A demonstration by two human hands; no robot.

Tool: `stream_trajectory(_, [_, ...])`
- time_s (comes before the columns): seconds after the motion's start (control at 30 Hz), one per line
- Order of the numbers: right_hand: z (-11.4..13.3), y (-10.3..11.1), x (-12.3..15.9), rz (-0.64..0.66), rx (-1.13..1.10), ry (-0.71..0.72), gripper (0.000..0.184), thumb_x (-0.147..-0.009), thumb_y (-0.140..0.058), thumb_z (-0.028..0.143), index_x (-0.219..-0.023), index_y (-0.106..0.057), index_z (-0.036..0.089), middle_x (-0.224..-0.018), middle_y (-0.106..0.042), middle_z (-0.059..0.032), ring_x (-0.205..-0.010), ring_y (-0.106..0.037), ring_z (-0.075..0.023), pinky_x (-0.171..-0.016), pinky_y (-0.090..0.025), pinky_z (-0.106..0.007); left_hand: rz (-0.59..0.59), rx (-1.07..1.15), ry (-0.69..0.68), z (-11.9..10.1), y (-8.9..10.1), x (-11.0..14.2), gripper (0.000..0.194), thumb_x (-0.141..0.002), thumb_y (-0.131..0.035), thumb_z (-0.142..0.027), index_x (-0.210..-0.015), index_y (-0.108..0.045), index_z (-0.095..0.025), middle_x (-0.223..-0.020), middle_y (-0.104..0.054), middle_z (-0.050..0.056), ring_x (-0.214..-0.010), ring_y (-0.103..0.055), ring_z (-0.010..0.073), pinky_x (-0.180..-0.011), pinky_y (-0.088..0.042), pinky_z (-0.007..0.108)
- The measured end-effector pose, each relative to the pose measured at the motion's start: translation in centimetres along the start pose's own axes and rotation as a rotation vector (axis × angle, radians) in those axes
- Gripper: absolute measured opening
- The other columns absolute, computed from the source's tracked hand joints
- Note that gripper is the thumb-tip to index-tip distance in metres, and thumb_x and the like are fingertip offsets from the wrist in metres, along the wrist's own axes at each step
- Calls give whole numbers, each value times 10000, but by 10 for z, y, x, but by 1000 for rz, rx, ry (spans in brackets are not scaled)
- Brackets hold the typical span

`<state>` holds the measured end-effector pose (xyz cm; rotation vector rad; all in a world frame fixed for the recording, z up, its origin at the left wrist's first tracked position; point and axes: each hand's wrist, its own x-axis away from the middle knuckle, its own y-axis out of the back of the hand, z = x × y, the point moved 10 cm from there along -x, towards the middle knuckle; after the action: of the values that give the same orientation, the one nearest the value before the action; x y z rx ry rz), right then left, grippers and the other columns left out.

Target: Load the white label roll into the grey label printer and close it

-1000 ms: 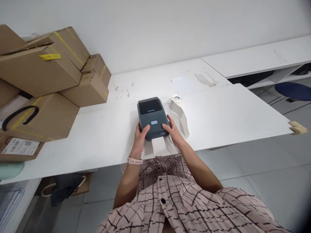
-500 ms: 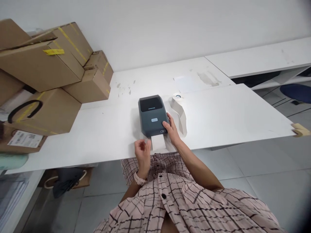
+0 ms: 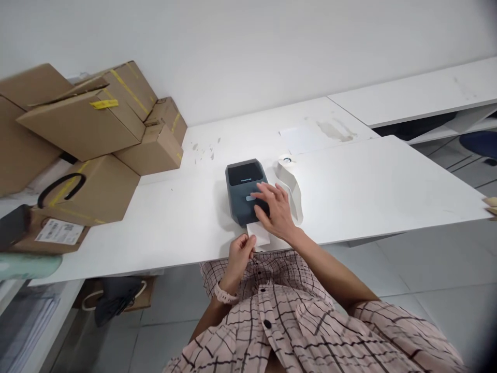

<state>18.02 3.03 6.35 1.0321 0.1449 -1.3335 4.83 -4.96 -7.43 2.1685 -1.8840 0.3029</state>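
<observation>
A dark grey label printer [image 3: 237, 199] with a black window on its lid stands on the white table. From its front edge comes a white paper label [image 3: 261, 234]. My left hand [image 3: 240, 253] pinches the left edge of that label between thumb and finger. Over the front right of the printer lies my right hand [image 3: 275, 210], its fingers spread near the pale lid button [image 3: 249, 198]; whether they press on it I cannot tell. Just right of the printer, a loose strip of label paper [image 3: 295, 199] curls from a small roll [image 3: 286, 159].
Cardboard boxes [image 3: 93, 124] with yellow tape are piled at the table's left end. A green roll [image 3: 31, 266] lies at the front left. Flat on the table [image 3: 388, 191] is a white sheet [image 3: 297, 139]. A blue stool [image 3: 479, 143] stands at the far right.
My left hand has moved right and now grips the label's edge. My right hand has shifted from the printer's right side onto its top, fingers spreading. The camera view has shifted slightly.
</observation>
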Motion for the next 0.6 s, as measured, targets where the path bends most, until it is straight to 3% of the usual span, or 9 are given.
stream_trajectory(0.07, [10,-9,-2,61,74,55,544,-975,-462,242,-1511,-377,283,-1229,-723,-54,-1351,-518,-281,-1234,-198,-544,-154,-29,-41,-2,24,1,435,-856,-607,-623,-746,-577,-203,-668,-575,1,-607,-525,133,-576,-433,263])
stream_trajectory(0.13, [10,-16,-2,99,126,46,457,-985,-458,262,-1441,-470,263,-1226,-717,-77,-1271,-584,-289,-1225,-203,-546,-323,-47,-126,-20,46,2,428,-904,-545,-621,-1010,-654,-221,-993,-692,68,-901,-646,200,-746,-521,307])
stream_trajectory(0.2, [9,-20,0,123,129,32,392,-989,-472,298,-1374,-534,251,-1207,-718,-90,-1234,-608,-293,-1222,-202,-552,-393,-66,-229,-45,53,2,504,-951,-483,-603,-1313,-584,-267,-1408,-584,89,-1290,-544,244,-1009,-487,361])
stream_trajectory(0.27, [6,-17,6,121,74,15,385,-985,-505,339,-1361,-543,265,-1231,-708,-85,-1271,-584,-296,-1223,-205,-559,-367,-73,-308,-67,48,-4,577,-972,-450,-595,-1469,-469,-303,-1610,-393,51,-1488,-344,245,-1179,-358,384])
stream_trajectory(0.33, [-4,-6,14,70,-22,-60,443,-976,-535,392,-1407,-504,292,-1365,-639,-85,-1363,-506,-302,-1216,-247,-561,-307,-60,-333,-80,39,-10,621,-979,-423,-603,-1530,-400,-317,-1664,-303,23,-1540,-250,240,-1236,-285,389])
stream_trajectory(0.47, [-38,15,34,-65,-294,-357,584,-989,-495,525,-1528,-358,346,-1621,-369,-68,-1501,-335,-294,-1209,-314,-551,-250,-20,-352,-96,29,-17,649,-984,-375,-623,-1561,-365,-325,-1681,-268,-5,-1561,-200,241,-1261,-242,381])
stream_trajectory(0.6, [-43,19,18,-37,-555,-452,655,-991,-436,620,-1576,-271,373,-1620,-384,-45,-1513,-331,-288,-1217,-328,-529,-267,26,-477,-131,39,-24,620,-991,-353,-622,-1516,-441,-305,-1641,-361,5,-1530,-291,231,-1247,-264,373])
